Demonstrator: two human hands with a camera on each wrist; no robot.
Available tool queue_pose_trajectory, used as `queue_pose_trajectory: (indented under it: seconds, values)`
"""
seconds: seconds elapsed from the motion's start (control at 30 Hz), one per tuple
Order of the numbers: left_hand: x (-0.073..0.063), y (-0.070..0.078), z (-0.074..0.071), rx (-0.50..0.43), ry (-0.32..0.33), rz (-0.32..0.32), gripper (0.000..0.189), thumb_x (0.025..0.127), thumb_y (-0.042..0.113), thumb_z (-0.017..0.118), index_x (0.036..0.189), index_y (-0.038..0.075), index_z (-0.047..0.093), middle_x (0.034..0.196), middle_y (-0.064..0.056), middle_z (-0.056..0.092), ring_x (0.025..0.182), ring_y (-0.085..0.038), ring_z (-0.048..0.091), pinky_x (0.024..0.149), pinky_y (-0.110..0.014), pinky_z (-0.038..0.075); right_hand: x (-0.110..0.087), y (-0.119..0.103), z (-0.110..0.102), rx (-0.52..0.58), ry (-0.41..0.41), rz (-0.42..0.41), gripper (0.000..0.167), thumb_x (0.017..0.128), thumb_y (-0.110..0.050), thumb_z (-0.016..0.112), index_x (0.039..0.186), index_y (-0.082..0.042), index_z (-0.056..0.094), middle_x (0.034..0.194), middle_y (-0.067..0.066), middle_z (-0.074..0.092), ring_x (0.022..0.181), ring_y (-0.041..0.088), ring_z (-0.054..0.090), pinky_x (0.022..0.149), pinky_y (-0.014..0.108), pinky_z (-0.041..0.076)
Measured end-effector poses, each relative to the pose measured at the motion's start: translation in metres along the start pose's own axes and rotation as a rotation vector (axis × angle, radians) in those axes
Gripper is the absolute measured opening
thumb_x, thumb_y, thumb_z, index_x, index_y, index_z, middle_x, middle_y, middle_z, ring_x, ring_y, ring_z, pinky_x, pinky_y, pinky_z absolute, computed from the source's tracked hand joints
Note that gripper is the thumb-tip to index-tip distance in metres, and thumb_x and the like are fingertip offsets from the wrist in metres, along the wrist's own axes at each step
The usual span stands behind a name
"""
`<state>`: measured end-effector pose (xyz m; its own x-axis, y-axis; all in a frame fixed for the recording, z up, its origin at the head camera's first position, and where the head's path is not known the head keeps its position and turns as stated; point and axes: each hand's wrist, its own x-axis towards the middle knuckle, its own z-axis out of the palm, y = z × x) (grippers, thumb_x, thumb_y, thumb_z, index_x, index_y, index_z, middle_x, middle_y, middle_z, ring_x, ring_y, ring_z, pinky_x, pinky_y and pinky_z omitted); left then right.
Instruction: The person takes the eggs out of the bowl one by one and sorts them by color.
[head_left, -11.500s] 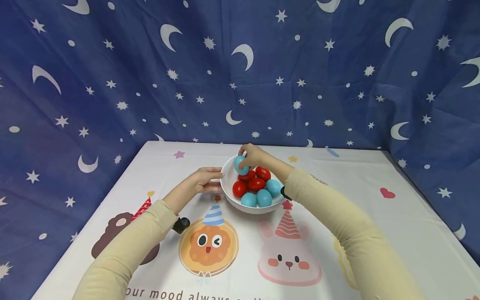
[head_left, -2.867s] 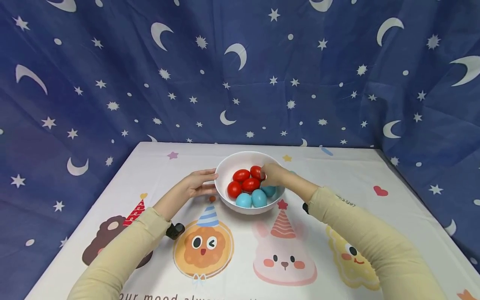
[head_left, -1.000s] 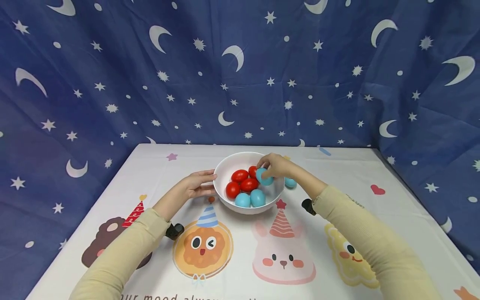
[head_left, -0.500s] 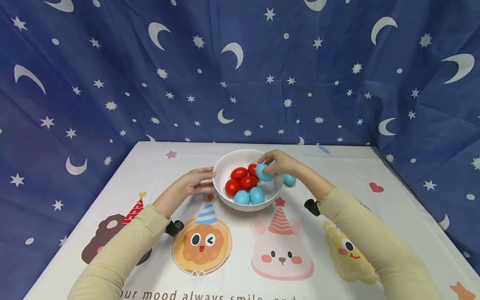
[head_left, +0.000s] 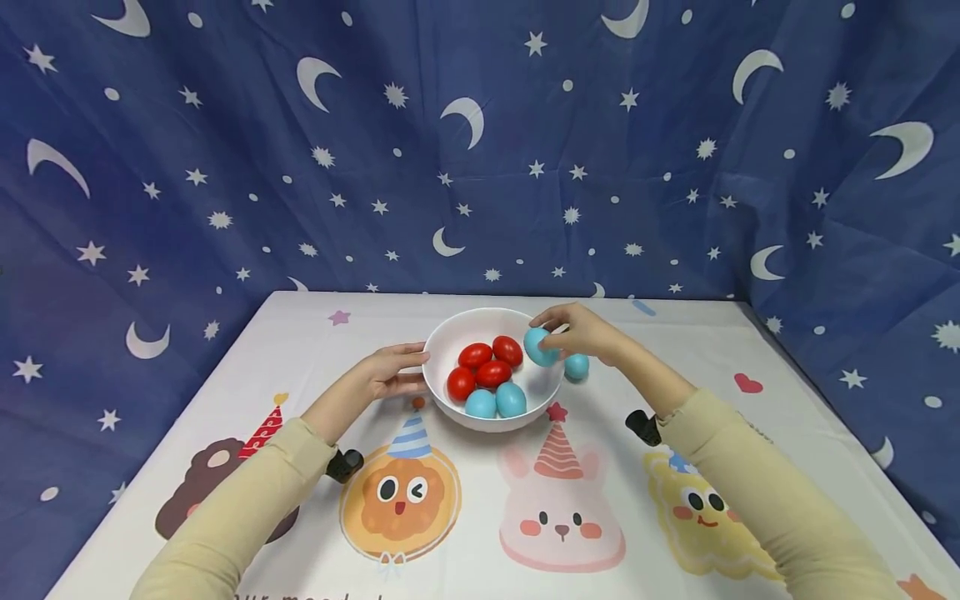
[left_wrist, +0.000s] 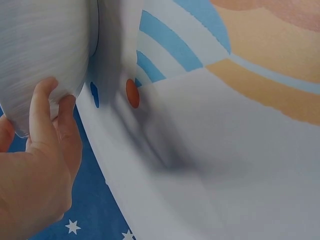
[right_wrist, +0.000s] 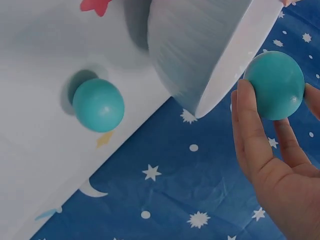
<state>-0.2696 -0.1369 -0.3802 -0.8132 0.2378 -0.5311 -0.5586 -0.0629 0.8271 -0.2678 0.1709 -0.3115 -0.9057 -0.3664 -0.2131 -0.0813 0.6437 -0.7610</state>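
A white bowl (head_left: 457, 329) stands on the table, holding several red eggs (head_left: 493, 373) and two light-blue eggs (head_left: 511, 400). My left hand (head_left: 386, 372) grips the bowl's left side at the rim. In the left wrist view, its fingers (left_wrist: 42, 107) lie on the bowl's outer wall. Over the bowl's right rim, my right hand (head_left: 581, 332) pinches another light-blue egg (head_left: 538, 346) between fingertips and thumb, as the right wrist view also shows. One more light-blue egg (right_wrist: 98, 105) lies on the table, just right of the bowl.
A white cloth printed with cartoon figures covers the table (head_left: 675, 358). Behind and beside it hangs a dark blue curtain (head_left: 510, 167) with moons and stars. A black wrist camera (head_left: 643, 427) sits beneath the right forearm.
Earlier, my right hand set one light-blue egg on the table right of the bowl. It then picked another from the bowl and has lifted it rightward to the rim. My left hand stays put.
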Motion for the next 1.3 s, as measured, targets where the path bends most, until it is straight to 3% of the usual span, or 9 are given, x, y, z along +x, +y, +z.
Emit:
queue_pose_trajectory:
  seconds: [0.13, 0.37, 0.6, 0.87, 1.1, 1.3]
  values:
    - [0.001, 0.000, 0.000, -0.001, -0.001, -0.002, 0.055, 0.097, 0.013, 0.052, 0.148, 0.012, 0.030, 0.145, -0.018, 0.035, 0.112, -0.028, 0.053, 0.078, -0.028, 0.061, -0.006, 0.002, -0.004, -0.003, 0.008, -0.011, 0.042, 0.086, -0.009, 0.061, 0.126, 0.000, 0.055, 0.128, 0.025, 0.052, 0.099, 0.030, 0.059, 0.085, 0.041, 0.060]
    - [0.002, 0.000, 0.001, 0.011, -0.009, -0.004, 0.055, 0.098, 0.013, 0.050, 0.149, 0.013, 0.029, 0.147, -0.018, 0.032, 0.122, -0.030, 0.047, 0.079, -0.026, 0.061, -0.016, 0.006, -0.010, -0.014, 0.034, -0.001, 0.042, 0.086, -0.009, 0.060, 0.127, 0.000, 0.054, 0.127, 0.023, 0.052, 0.104, 0.032, 0.058, 0.085, 0.039, 0.060]
    - [0.002, -0.001, 0.001, 0.011, -0.010, 0.001, 0.055, 0.098, 0.012, 0.051, 0.148, 0.012, 0.029, 0.144, -0.017, 0.035, 0.117, -0.029, 0.050, 0.078, -0.027, 0.061, -0.026, 0.014, -0.015, 0.005, 0.048, -0.001, 0.043, 0.087, -0.008, 0.060, 0.129, 0.001, 0.053, 0.128, 0.023, 0.052, 0.108, 0.033, 0.057, 0.086, 0.038, 0.060]
    - [0.002, -0.002, -0.001, -0.007, -0.009, 0.003, 0.056, 0.098, 0.013, 0.051, 0.149, 0.013, 0.029, 0.148, -0.018, 0.031, 0.132, -0.034, 0.040, 0.078, -0.026, 0.061, -0.037, 0.022, -0.021, 0.008, 0.081, -0.006, 0.045, 0.087, -0.009, 0.061, 0.129, 0.004, 0.051, 0.128, 0.025, 0.051, 0.107, 0.034, 0.058, 0.083, 0.035, 0.061]
    - [0.000, -0.001, -0.001, -0.021, -0.013, 0.008, 0.056, 0.097, 0.014, 0.052, 0.148, 0.013, 0.030, 0.146, -0.016, 0.033, 0.127, -0.032, 0.045, 0.081, -0.027, 0.060, -0.044, 0.034, -0.026, -0.012, 0.121, -0.023, 0.044, 0.087, -0.007, 0.060, 0.128, 0.006, 0.051, 0.125, 0.027, 0.052, 0.104, 0.035, 0.059, 0.082, 0.037, 0.061]
    - [0.001, -0.002, 0.001, -0.022, -0.011, 0.002, 0.055, 0.098, 0.013, 0.051, 0.149, 0.013, 0.029, 0.149, -0.017, 0.030, 0.131, -0.034, 0.040, 0.078, -0.026, 0.061, -0.042, 0.051, -0.029, -0.015, 0.135, -0.015, 0.045, 0.087, -0.007, 0.061, 0.128, 0.008, 0.051, 0.124, 0.029, 0.051, 0.102, 0.033, 0.060, 0.079, 0.035, 0.062]
